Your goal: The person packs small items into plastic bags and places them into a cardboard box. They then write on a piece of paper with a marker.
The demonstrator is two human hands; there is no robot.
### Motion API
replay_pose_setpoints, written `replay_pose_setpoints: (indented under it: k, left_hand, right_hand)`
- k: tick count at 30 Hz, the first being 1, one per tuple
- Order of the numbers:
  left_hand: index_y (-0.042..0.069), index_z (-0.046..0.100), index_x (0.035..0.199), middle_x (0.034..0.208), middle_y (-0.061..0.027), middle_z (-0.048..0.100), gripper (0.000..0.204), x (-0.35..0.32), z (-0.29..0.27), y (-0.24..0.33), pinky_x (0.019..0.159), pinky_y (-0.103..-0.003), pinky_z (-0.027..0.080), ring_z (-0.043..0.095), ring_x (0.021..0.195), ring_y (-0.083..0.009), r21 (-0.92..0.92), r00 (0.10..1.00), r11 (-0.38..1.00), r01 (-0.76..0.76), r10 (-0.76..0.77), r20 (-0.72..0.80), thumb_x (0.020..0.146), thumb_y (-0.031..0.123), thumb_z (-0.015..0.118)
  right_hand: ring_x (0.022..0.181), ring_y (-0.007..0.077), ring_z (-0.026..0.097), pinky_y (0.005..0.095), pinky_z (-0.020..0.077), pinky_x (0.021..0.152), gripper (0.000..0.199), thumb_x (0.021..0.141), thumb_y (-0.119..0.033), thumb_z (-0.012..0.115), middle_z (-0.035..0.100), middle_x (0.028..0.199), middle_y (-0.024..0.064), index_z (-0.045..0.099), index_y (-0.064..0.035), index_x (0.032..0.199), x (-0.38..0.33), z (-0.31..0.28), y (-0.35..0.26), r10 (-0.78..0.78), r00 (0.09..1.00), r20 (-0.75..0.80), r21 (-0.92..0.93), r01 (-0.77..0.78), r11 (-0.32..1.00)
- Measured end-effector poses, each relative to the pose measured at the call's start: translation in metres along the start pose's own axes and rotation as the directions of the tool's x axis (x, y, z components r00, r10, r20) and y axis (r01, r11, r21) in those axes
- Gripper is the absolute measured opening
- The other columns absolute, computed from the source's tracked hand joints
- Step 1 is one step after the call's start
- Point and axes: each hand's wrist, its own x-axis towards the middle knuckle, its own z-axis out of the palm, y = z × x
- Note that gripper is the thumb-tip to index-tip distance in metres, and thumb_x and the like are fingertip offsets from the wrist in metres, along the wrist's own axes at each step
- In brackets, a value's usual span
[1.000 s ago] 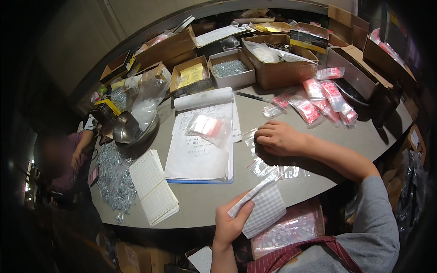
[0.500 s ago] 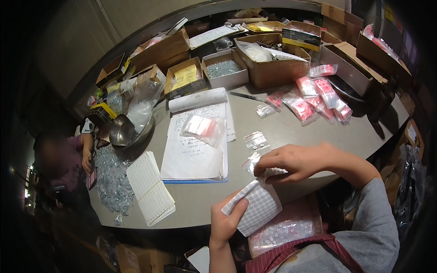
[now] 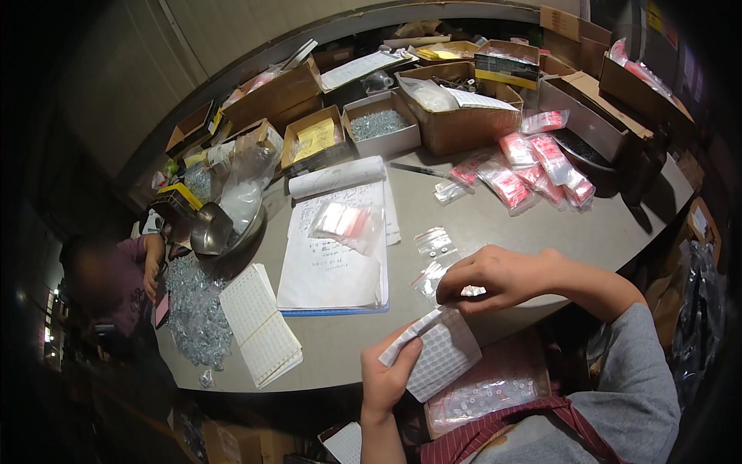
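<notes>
My left hand point(image 3: 392, 375) grips a sheet of round grey stickers point(image 3: 442, 357) by its left side, thumb on top. The upper edge of the sheet is bent over. Just above that edge my right hand point(image 3: 483, 278) is closed in a pinch, fingers pointing down; whatever lies between the fingertips is hidden. Beneath and beside the right fingers lies a small clear zip bag point(image 3: 427, 277), partly covered. Another small zip bag point(image 3: 434, 241) with little white rings lies beyond it on the table. Below the sheet, a clear plastic bag point(image 3: 483, 402) of white rings rests near my lap.
A clipboard with papers point(image 3: 332, 286) and a printed sheet stack point(image 3: 261, 325) lie left of my hands. Further left are a pile of small bagged parts point(image 3: 197, 309), a metal bowl point(image 3: 246, 240) and a co-worker's arm point(image 3: 152, 263). Red-and-white bag packs point(image 3: 506, 182) and cardboard boxes point(image 3: 456, 127) stand behind.
My right fingers have drawn together and shifted slightly right at the sheet's upper edge. The left hand keeps its hold on the sheet. The whole view has shifted slightly.
</notes>
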Motion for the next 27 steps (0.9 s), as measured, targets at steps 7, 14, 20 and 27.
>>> replay_pose_setpoints:
  k: [7,14,20,27]
  left_hand:
    - [-0.009,0.069,0.121,0.103,-0.0081,0.072,0.030,0.000,0.001,-0.004,0.084,-0.026,0.051,0.063,0.094,-0.0122,-0.005,1.000,1.000,0.000,0.000,-0.018,0.095,0.005,0.066]
    - [-0.009,0.069,0.120,0.101,-0.0080,0.073,0.030,0.000,0.002,-0.002,0.082,-0.027,0.051,0.064,0.092,-0.0127,0.074,0.999,0.997,-0.003,0.005,-0.032,0.094,0.006,0.067]
    - [-0.008,0.070,0.119,0.100,-0.0082,0.073,0.029,-0.001,0.002,-0.003,0.082,-0.027,0.051,0.064,0.092,-0.0126,0.107,0.998,0.994,-0.007,0.014,-0.060,0.094,0.006,0.067]
    - [-0.009,0.070,0.120,0.101,-0.0091,0.073,0.029,-0.001,0.002,0.000,0.083,-0.027,0.051,0.064,0.093,-0.0131,0.063,0.998,0.997,0.035,-0.031,-0.061,0.094,0.005,0.067]
  right_hand:
    - [0.078,0.0297,0.067,0.0398,0.0528,0.072,0.019,0.089,-0.017,0.067,0.070,0.094,0.0154,0.069,-0.0027,0.102,0.001,0.000,0.007,0.104,0.995,0.001,0.031,-0.104,0.994]
    - [0.077,0.0282,0.068,0.0404,0.0547,0.075,0.019,0.091,-0.019,0.065,0.071,0.087,0.0150,0.067,-0.0012,0.099,0.027,-0.059,0.084,0.134,0.853,-0.504,-0.028,-0.171,0.985]
    - [0.079,0.0392,0.067,0.0462,0.0522,0.075,0.031,0.082,-0.026,0.069,0.069,0.084,0.0224,0.065,0.0026,0.093,0.056,-0.102,0.176,0.264,0.833,-0.486,-0.195,-0.398,0.896]
    - [0.078,0.0382,0.067,0.0461,0.0530,0.075,0.026,0.081,-0.023,0.067,0.069,0.082,0.0218,0.067,0.0019,0.088,0.052,-0.096,0.174,0.316,0.840,-0.440,-0.184,-0.429,0.884]
